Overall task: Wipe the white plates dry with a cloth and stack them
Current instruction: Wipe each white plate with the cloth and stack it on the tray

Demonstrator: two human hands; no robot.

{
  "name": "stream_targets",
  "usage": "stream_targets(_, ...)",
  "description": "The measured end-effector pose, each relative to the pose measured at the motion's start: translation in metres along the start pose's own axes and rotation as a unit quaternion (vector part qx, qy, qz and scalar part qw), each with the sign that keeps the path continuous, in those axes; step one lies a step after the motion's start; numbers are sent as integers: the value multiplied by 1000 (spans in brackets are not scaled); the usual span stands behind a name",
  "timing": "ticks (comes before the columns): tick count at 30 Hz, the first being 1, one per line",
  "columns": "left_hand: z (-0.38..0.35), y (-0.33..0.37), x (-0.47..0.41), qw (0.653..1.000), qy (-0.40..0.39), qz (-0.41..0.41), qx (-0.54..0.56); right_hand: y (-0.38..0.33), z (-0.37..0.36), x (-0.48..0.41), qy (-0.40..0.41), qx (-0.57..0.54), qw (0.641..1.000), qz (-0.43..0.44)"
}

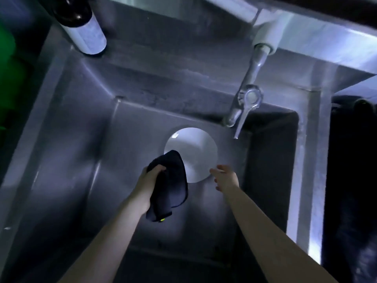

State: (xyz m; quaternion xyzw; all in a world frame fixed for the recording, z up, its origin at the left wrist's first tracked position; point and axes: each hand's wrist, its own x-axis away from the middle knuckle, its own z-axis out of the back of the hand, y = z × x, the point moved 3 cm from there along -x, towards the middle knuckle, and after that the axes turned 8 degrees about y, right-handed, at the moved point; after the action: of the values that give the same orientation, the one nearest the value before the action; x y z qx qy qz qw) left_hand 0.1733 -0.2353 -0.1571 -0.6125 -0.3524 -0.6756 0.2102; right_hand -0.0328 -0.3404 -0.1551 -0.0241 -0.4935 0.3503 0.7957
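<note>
A white plate [195,152] lies on the floor of a deep steel sink [85,144]. My left hand [152,180] grips a dark folded cloth [169,186], which hangs down and covers the plate's near left edge. My right hand [225,177] hovers with relaxed, spread fingers just beside the plate's near right rim; I cannot tell whether it touches the plate. It holds nothing.
A metal tap [247,99] with a lever reaches over the sink's back right corner. A dark bottle [81,23] with a pale label stands on the back left ledge. The sink's right rim [312,180] is lit, with a dark area beyond it.
</note>
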Motion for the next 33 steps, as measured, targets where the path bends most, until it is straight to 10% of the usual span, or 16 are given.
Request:
stream_targets(15, 14, 12, -43, 988, 81, -93, -94, 26, -50, -41, 37, -228, 960, -157)
stream_targets(33, 62, 12, 76, 943, 48, -313, -100, 7, 9, 53, -43, -211, 976, 28)
